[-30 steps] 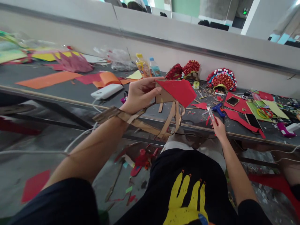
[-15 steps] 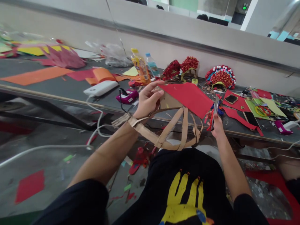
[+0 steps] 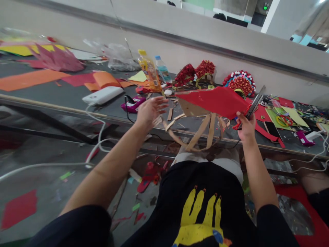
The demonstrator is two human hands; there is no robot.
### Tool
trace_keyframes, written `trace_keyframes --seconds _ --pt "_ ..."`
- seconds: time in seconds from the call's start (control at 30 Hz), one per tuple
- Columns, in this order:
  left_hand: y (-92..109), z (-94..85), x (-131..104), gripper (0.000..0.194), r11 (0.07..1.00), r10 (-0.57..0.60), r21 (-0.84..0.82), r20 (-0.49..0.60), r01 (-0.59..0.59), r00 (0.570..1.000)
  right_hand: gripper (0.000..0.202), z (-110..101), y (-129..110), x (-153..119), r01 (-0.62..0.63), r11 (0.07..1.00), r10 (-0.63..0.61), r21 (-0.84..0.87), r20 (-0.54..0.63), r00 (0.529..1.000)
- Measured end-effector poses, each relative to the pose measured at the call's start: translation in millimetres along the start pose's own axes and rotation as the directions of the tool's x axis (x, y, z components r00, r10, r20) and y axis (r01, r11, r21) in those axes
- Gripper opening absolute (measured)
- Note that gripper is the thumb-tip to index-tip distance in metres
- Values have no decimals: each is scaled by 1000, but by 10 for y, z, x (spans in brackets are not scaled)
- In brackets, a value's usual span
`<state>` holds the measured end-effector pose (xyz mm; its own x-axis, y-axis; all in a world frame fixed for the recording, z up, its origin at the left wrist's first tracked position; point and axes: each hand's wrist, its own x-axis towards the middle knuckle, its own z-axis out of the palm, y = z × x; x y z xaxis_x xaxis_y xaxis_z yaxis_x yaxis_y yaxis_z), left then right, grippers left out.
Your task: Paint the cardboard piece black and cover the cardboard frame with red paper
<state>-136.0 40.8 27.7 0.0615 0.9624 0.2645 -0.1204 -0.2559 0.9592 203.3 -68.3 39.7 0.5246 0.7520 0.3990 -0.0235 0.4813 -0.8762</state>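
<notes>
A cardboard frame (image 3: pixel 196 132) of curved strips carries a red sheet (image 3: pixel 216 101) over its upper panel. Off the frame's left side, my left hand (image 3: pixel 151 110) has its fingers spread and holds nothing. My right hand (image 3: pixel 246 126) grips the sheet's right edge together with a utility knife (image 3: pixel 256 100), whose blade points up and to the right. Part of the knife's handle is hidden by the fingers. The frame hangs in front of the table's edge.
On the dark table (image 3: pixel 74 99) lie a white power bank (image 3: pixel 102 95), a purple gadget (image 3: pixel 133 104), orange paper and two bottles. Red beaded headpieces (image 3: pixel 240 84) stand near the wall. A phone (image 3: pixel 272 131) and paper scraps are at the right. White cables hang at the left.
My left hand has let go of the frame's left side and opened. My right hand has moved right and up a little, now holding the red sheet's edge with the knife.
</notes>
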Motion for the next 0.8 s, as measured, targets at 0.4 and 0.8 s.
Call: trace_keyframes --seconds 0.4,0.8 --pt "255 732 -673 73 860 -363 -163 471 484 804 17 172 30 -471 430 768 -344 -474 261 902" --pt "-355 1155 -735 12 728 -513 -450 144 517 846 34 -171 552 -643 -45 915 116 -400 154 981"
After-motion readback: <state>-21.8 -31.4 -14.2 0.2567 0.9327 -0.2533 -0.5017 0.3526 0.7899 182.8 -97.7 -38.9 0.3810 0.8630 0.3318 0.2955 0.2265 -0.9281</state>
